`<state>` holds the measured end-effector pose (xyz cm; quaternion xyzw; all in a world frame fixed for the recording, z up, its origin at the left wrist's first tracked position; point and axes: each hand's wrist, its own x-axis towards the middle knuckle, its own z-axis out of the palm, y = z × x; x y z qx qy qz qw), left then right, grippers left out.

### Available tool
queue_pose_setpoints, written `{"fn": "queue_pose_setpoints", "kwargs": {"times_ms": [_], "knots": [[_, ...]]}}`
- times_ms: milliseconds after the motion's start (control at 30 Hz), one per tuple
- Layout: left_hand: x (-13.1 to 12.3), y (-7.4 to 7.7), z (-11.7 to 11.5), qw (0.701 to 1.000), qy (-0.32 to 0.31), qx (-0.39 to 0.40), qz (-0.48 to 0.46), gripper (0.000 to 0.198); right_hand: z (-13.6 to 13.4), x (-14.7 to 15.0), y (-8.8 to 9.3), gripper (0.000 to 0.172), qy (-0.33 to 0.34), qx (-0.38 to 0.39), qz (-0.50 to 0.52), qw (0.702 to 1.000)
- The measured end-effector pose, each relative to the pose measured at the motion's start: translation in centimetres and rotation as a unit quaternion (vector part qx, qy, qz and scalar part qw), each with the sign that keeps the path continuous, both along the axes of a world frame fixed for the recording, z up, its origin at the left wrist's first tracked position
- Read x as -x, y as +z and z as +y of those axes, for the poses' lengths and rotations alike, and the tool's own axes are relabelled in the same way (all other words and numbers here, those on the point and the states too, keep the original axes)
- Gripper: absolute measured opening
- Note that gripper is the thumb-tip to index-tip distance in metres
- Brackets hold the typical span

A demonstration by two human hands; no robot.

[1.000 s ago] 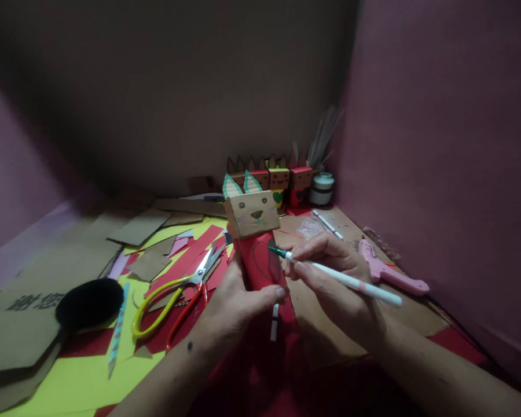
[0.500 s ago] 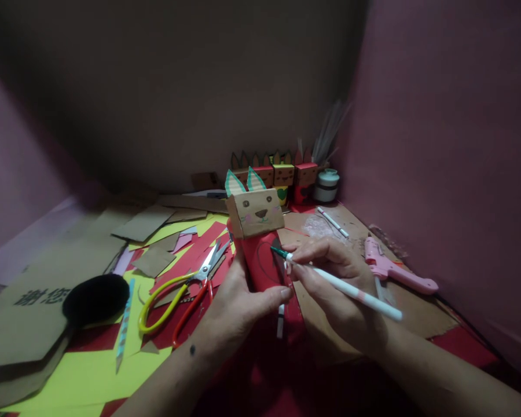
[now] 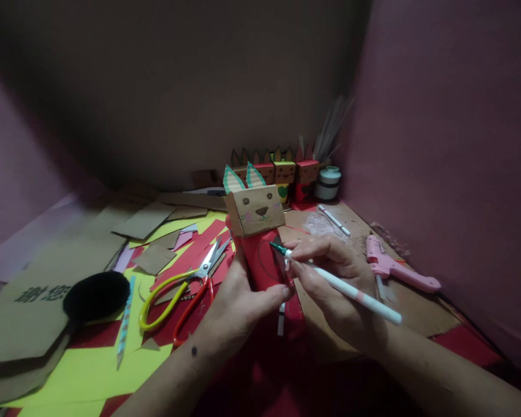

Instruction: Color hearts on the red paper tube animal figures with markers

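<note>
My left hand is closed round the red body of a cardboard animal figure, its thumb across the front near the base. The figure has a tan box head with a drawn face and two green-edged pointed ears. A dark curved outline marks its red front. In my right hand is a white marker, pinched between thumb and fingers. Its green tip touches or nearly touches the upper part of that outline; I cannot tell which. Behind the base, partly hidden, lies a white pen-like stick.
Scissors, a pencil, a black paddle-shaped object and paper scraps lie left. A pink glue gun and another marker lie right. Several similar figures and a pale jar stand behind.
The green marker tip has shifted slightly left and up along the outline. The figure's head appears tilted a little differently, while both hands keep their hold.
</note>
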<state>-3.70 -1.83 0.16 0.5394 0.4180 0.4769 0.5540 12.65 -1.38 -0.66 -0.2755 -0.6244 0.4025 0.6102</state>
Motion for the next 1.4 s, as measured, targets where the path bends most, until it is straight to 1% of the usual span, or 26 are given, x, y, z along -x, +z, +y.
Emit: {"fn": "queue_pose_setpoints", "kwargs": {"times_ms": [100,267,433,567,700,867,1000,1167,1267,1333,1400], "knots": [[-0.11,0.13,-0.06,1.0,0.003,-0.005,0.004,0.041,0.0,0.11,0.03,0.01,0.001,0.004,0.0,1.0],[-0.26,0.46,-0.07,1.0,-0.001,-0.016,0.005,0.032,0.05,0.23,0.14,0.013,0.002,-0.006,0.002,1.0],[-0.18,0.32,-0.06,1.0,0.001,-0.015,0.011,0.033,-0.05,0.16,0.19,0.011,0.02,0.005,0.005,1.0],[-0.2,0.31,-0.1,1.0,-0.014,-0.016,0.013,0.031,-0.08,-0.11,0.09,0.016,0.026,-0.009,-0.014,1.0],[-0.23,0.4,-0.07,1.0,-0.003,-0.017,0.012,0.034,-0.15,-0.24,0.0,0.018,0.022,-0.009,-0.006,1.0],[-0.11,0.1,-0.1,1.0,-0.006,-0.012,-0.005,0.046,-0.21,-0.11,-0.15,0.019,0.041,0.009,0.024,0.999],[-0.15,0.03,-0.15,1.0,-0.008,-0.002,-0.007,0.048,-0.2,-0.02,-0.18,0.017,0.038,0.017,0.038,0.998],[-0.25,0.4,-0.07,1.0,-0.008,-0.015,0.018,0.035,-0.28,0.02,0.33,0.016,0.024,0.003,0.013,1.0],[-0.19,0.48,-0.06,1.0,-0.014,-0.012,0.007,0.04,-0.33,0.05,0.6,0.016,0.02,-0.006,0.001,1.0],[-0.19,0.42,-0.07,1.0,-0.012,-0.002,-0.004,0.042,-0.37,0.06,0.61,0.016,0.013,0.003,0.01,1.0],[-0.23,0.33,-0.09,1.0,-0.014,0.006,-0.007,0.039,-0.39,0.06,0.54,0.016,0.005,0.017,0.021,1.0]]}}
